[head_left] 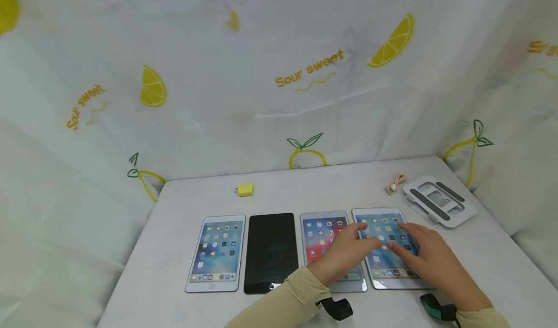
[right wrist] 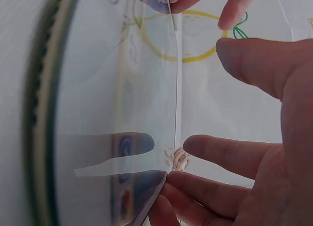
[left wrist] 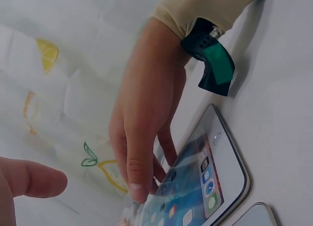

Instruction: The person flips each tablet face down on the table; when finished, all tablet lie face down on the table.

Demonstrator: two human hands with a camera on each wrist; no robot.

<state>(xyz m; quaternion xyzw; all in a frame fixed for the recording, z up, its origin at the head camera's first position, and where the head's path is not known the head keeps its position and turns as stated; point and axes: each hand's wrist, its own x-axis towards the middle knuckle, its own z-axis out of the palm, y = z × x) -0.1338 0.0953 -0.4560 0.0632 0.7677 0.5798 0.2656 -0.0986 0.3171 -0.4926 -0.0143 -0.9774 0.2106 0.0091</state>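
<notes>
My right hand (head_left: 431,255) lies over the rightmost tablet (head_left: 381,260), a white one with its screen lit. In the right wrist view, some fingertips of the right hand (right wrist: 264,172) touch the tablet's side edge, and the thumb stands clear of the glass. Reaching across the neighbouring white tablet (head_left: 311,241), my left hand (head_left: 346,250) has its fingertips by the left side of the rightmost one. Only a finger of the left hand (left wrist: 32,179) shows at the side of the left wrist view. Neither hand has its fingers curled round anything.
To the left lie a dark-screened black tablet (head_left: 271,250) and a lit white tablet (head_left: 216,253). Behind them is a yellow charger plug (head_left: 245,190). A coiled pink cable (head_left: 395,183) and a white-grey stand (head_left: 436,197) sit at the back right. Printed cloth surrounds the table.
</notes>
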